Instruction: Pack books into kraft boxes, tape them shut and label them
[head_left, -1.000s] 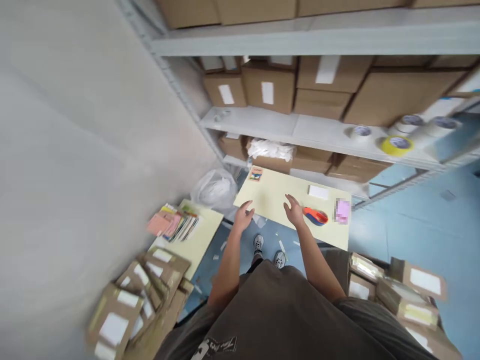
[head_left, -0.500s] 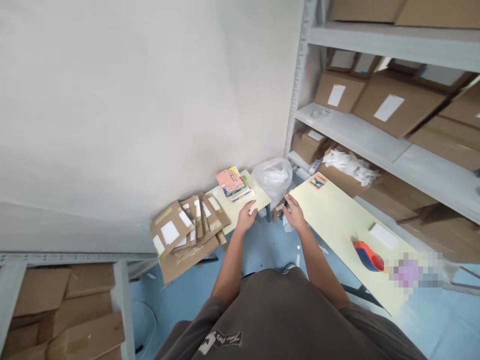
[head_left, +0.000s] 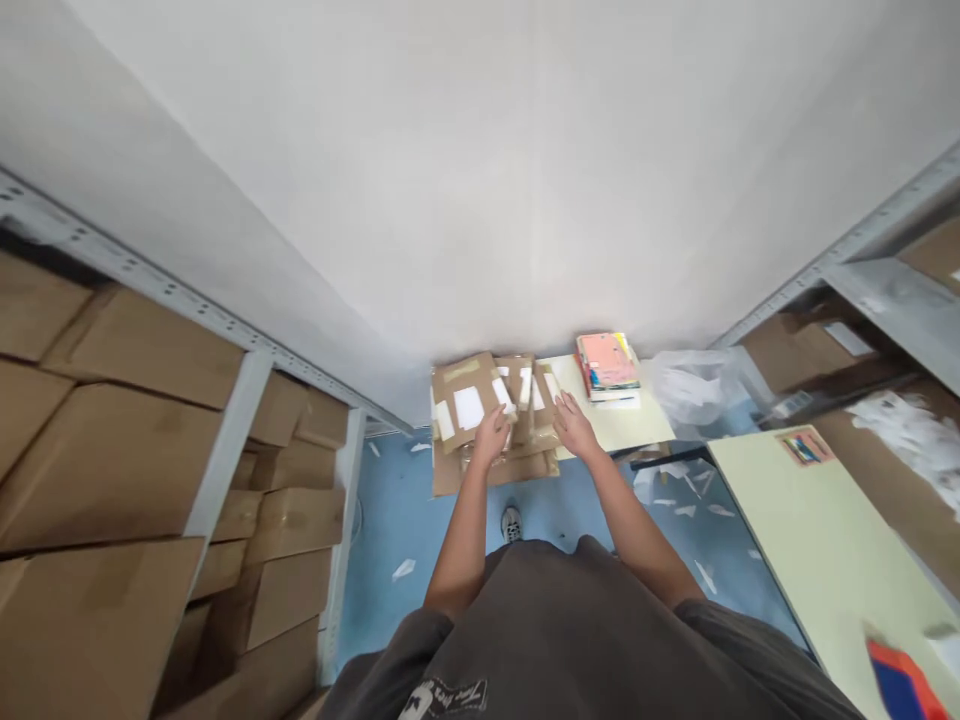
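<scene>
Flattened cardboard pieces [head_left: 469, 380] with white labels and tape lie overlapping in a loose pile on the left part of a small cream table [head_left: 622, 430] by the wall. My left hand [head_left: 492, 435] is over the near right part of the top piece, its fingers apart. Over the right side of the pile is my right hand [head_left: 574, 425], fingers stretched out and holding nothing. Whether either hand touches the cardboard, I cannot tell. Right of the pile stands a stack of books [head_left: 607, 362] with a pink cover on top.
Shelving with large cardboard boxes [head_left: 120, 460] rises on the left. A clear plastic bag [head_left: 690, 390] sits right of the small table. A longer cream table [head_left: 832, 540] bears a colourful card [head_left: 805, 446] and a red-and-blue tape dispenser [head_left: 904, 680]. White paper scraps [head_left: 403, 569] litter the blue floor.
My view has turned left, towards the small table. Both hands have come from the gap between the tables to over the cardboard pile.
</scene>
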